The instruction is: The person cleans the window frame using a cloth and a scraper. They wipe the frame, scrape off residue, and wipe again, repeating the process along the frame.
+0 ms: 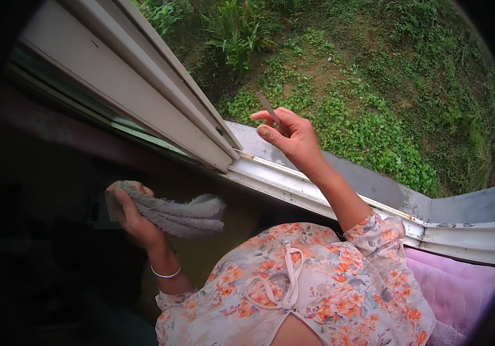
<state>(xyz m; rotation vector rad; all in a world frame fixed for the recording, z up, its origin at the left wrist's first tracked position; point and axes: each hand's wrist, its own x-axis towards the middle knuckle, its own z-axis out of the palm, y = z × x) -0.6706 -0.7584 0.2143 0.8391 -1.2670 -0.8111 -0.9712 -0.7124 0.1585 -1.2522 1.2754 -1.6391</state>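
My left hand (135, 213) is closed round one end of a folded grey cloth (181, 216) with a rough, fluffy surface, held up indoors at the left of the window opening. Its loose end points to the right. Out over the window sill (282, 173), my right hand (293, 138) grips a thin, flat, brownish-grey strip (269, 108) between thumb and fingers. The strip's tip points up and to the left, and its lower end is hidden in the hand. I cannot make out what kind of tool it is.
A white sliding window frame (138, 86) slants across the upper left. Its white track (316, 187) runs to the right, beside a grey outer ledge (368, 180). Green plants (339, 115) cover the ground outside. Pink fabric (455, 294) hangs at the lower right.
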